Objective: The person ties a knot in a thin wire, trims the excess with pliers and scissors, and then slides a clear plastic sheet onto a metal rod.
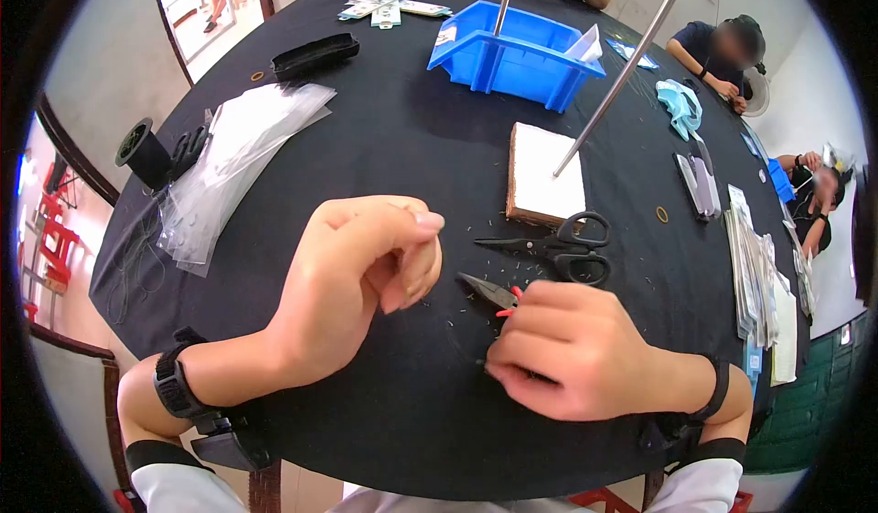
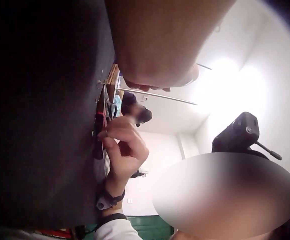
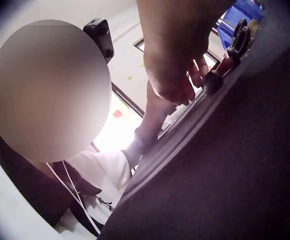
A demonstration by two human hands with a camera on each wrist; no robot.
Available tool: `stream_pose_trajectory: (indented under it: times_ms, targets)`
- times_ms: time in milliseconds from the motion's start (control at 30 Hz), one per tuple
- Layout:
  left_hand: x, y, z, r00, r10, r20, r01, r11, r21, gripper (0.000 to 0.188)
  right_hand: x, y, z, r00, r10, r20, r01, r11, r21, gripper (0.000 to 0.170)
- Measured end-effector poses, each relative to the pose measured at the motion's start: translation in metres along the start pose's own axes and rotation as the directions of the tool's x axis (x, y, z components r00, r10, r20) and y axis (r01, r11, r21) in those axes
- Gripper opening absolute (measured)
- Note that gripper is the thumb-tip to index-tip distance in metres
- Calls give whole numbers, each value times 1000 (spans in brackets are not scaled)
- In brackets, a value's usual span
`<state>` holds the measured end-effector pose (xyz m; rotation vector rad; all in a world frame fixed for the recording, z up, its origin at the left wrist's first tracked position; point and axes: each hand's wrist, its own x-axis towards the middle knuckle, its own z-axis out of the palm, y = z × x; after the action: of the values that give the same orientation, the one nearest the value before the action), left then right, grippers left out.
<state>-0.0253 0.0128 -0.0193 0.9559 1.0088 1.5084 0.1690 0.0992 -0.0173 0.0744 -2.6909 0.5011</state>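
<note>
My left hand (image 1: 357, 266) hovers over the black cloth with its fingers curled inward and the thumb against the index finger; nothing shows in it. At the right, my right hand (image 1: 572, 348) is bent over the pliers (image 1: 489, 290), whose dark pointed nose and red grip ends stick out beyond the knuckles. The rest of the handles is hidden under the hand. Thumb and index finger pinch a small thin dark piece (image 1: 482, 362), too small to name. Black-handled scissors (image 1: 581, 248) lie just beyond the pliers, blades pointing left.
Tiny clippings lie around the scissors. Behind them, a white-topped block (image 1: 540, 170) carries a slanting metal rod (image 1: 608, 92). A blue bin (image 1: 512, 51) stands farther back. Clear plastic sleeves (image 1: 247, 165) and a black spool (image 1: 144, 154) lie left; a stapler (image 1: 700, 184) and packets (image 1: 750, 266) right.
</note>
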Motion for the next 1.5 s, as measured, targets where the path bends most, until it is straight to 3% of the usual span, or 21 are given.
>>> stream_pose_trajectory:
  times_ms: [100, 200, 333, 433, 533, 567, 700, 767, 833, 933, 1067, 1100, 1200, 1233, 1300, 1400, 1467, 1500]
  targets:
    - [-3, 7, 6, 998, -49, -46, 52, 997, 63, 38, 1, 2, -3, 984, 174, -36, -174, 985, 6, 17]
    - [-1, 4, 8, 993, -110, -43, 104, 985, -139, 37, 1, 2, -4, 954, 294, -49, -294, 956, 8, 14]
    - [-1, 2, 9, 987, -159, -13, 146, 932, -332, 34, 10, -3, 5, 916, 343, -209, -340, 939, 50, 16]
    - [-5, 7, 15, 984, -175, 44, 176, 885, -431, 33, 15, -10, 9, 918, 374, -131, -337, 910, 241, 19]
    - [-7, 9, 18, 985, -150, 84, 172, 881, -440, 33, 17, -11, 18, 926, 365, -102, -321, 899, 298, 17]
    - [-7, 10, 18, 986, -139, 92, 166, 887, -432, 34, 15, -1, 26, 959, 224, -174, -177, 952, 249, 14]
    - [-7, 3, 12, 997, -17, 80, 47, 923, -383, 33, 16, -2, 15, 958, 286, -26, -257, 893, 369, 11]
    - [-7, 5, 11, 1000, 8, 10, -8, 1000, 10, 31, 17, -5, 3, 932, 346, 110, -355, 806, 474, 11]
    - [-7, 11, 11, 1000, 13, -20, -5, 941, 337, 24, 12, -3, -5, 915, 361, 180, -398, 738, 546, 10]
    - [-9, 4, 12, 984, 170, 49, -152, 669, 728, 20, 5, -2, -13, 898, 372, 234, -430, 639, 637, 9]
    - [-6, 9, 3, 908, 280, 312, -374, 208, 904, 21, -4, 2, -18, 895, 367, 253, -429, 555, 713, 10]
    - [-5, 9, 2, 906, 290, 309, -379, 229, 897, 18, -6, 3, -19, 888, 376, 265, -441, 534, 721, 11]
    - [-7, 6, 12, 946, 309, 99, -294, 690, 662, 20, -9, 3, -20, 866, 401, 299, -472, 458, 754, 12]
    - [-10, 13, 17, 979, 194, 63, -198, 831, 520, 30, -9, 3, -19, 860, 407, 309, -477, 422, 771, 12]
    - [-9, 16, 19, 996, 91, 20, -93, 966, 243, 37, -7, 2, -20, 841, 425, 335, -494, 352, 795, 13]
    - [-6, 15, 12, 996, -74, 54, 78, 994, -75, 51, -6, 2, -26, 807, 464, 366, -517, 252, 818, 14]
    - [-2, 9, 10, 977, -194, 90, 212, 935, -283, 53, -9, 6, -28, 794, 484, 367, -505, 190, 842, 14]
    - [-1, 8, 9, 966, -226, 123, 253, 922, -293, 56, -9, 7, -25, 803, 503, 321, -453, 166, 876, 15]
